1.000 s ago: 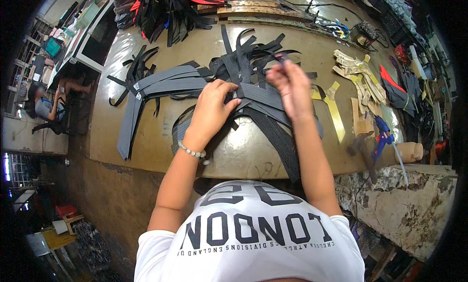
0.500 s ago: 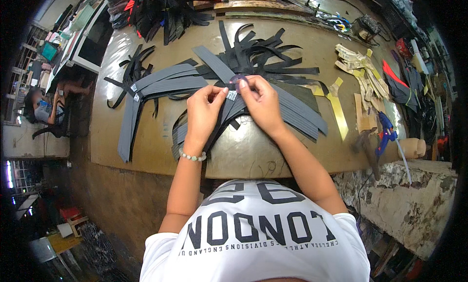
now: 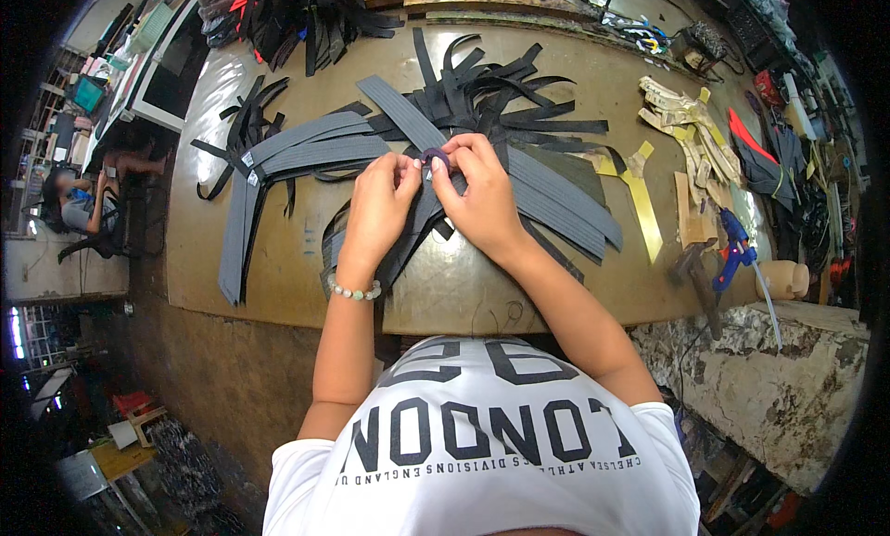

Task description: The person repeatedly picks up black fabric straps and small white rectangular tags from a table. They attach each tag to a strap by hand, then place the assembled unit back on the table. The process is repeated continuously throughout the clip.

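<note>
In the middle of the table, my right hand pinches a small dark purple ring-shaped piece between thumb and fingers. My left hand has its thumb and fingertips pressed together at the ring's left edge; whatever sits between them is too small to make out. Beneath both hands lie crossed grey ribbed strap pieces with black straps fanning out beyond them. A small white label shows on the grey piece just under the ring, partly covered by my right thumb.
To the left lies another grey strap stack with white labels. Yellowish Y-shaped pieces, a blue glue gun and a hammer are at the right. More black straps are heaped at the back. A person sits far left.
Both hands have shifted slightly left, bringing the purple ring with them. The ring now sits closer to my left fingertips and the label beneath is more covered.
</note>
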{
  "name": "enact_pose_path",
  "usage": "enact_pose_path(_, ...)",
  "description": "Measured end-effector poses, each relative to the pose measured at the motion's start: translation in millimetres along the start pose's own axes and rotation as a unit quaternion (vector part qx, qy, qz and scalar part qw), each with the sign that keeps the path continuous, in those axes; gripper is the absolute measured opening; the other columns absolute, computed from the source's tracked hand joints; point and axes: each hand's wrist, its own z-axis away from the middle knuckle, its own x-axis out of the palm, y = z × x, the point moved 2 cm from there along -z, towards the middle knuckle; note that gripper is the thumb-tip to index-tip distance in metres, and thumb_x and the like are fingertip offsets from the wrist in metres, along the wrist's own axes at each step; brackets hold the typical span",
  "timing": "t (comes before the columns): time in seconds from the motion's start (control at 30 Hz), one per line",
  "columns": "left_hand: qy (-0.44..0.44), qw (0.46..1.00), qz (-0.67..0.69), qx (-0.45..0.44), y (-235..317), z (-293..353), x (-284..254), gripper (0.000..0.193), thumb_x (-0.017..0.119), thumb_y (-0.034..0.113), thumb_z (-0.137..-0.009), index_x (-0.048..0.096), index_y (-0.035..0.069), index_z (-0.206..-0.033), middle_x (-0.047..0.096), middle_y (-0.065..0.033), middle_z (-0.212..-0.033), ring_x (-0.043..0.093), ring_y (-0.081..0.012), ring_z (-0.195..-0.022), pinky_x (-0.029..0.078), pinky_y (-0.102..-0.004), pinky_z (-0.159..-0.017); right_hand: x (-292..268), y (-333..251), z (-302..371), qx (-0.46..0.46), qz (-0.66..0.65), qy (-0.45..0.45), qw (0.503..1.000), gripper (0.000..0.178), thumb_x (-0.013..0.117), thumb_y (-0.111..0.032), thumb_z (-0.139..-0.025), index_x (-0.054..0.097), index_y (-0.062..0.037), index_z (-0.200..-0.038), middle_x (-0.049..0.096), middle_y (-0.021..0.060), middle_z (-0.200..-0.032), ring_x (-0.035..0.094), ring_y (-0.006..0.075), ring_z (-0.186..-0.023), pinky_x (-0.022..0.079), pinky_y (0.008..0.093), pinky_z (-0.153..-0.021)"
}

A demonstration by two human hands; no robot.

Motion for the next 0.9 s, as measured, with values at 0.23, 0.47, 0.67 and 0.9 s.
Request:
enact_pose_path(0.23, 0.010, 1.000, -0.017, -0.012, -1, 5, 1, 0.026, 0.060, 0.021, -0.092, 0.060, -0.005, -0.089, 0.061, -0.0156, -0.075, 0.056, -0.0213, -0.066, 0.045, -0.0343, -0.064, 0, -5, 0, -0.031, 0.056, -0.008, 0.998, 0.014, 0.064, -0.008, -0.084, 0.058, 0.0050, -0.084, 0.057, 0.0166, -0.100, 0.059, 0.0343, -0.085, 0.049, 0.0397, -0.073)
enact_pose_path(0.47, 0.094, 0.995, 0.004, 0.038, -19, 3, 0, 0.026, 0.050, 0.023, -0.099, 0.053, -0.002, -0.092, 0.056, -0.0098, -0.074, 0.052, -0.0163, -0.064, 0.044, -0.0311, -0.061, -1, 3, -4, 0.052, -0.076, 0.024, 0.995, 0.019, 0.061, -0.012, -0.091, 0.057, 0.0058, -0.088, 0.058, 0.0171, -0.096, 0.062, 0.0273, -0.077, 0.052, 0.0359, -0.065)
enact_pose_path(0.67, 0.019, 0.960, 0.275, -0.040, 9, 37, -45, 0.021, 0.051, 0.016, -0.095, 0.050, 0.002, -0.080, 0.049, -0.0008, -0.070, 0.045, -0.0110, -0.062, 0.041, -0.0279, -0.057, -1, 10, -5, 0.125, -0.129, 0.037, 0.983, 0.024, 0.059, -0.017, -0.095, 0.057, 0.0062, -0.090, 0.061, 0.0137, -0.087, 0.061, 0.0168, -0.072, 0.051, 0.0292, -0.062)
enact_pose_path(0.9, 0.023, 0.986, -0.152, 0.069, 25, 74, -29, 0.024, 0.074, 0.015, -0.080, 0.065, 0.004, -0.099, 0.057, -0.0112, -0.098, 0.061, -0.0298, -0.075, 0.050, -0.0396, -0.066, -6, 15, -5, 0.172, -0.117, -0.002, 0.978, 0.026, 0.058, -0.020, -0.098, 0.058, 0.0058, -0.092, 0.064, 0.0089, -0.088, 0.063, 0.0111, -0.081, 0.052, 0.0239, -0.072)
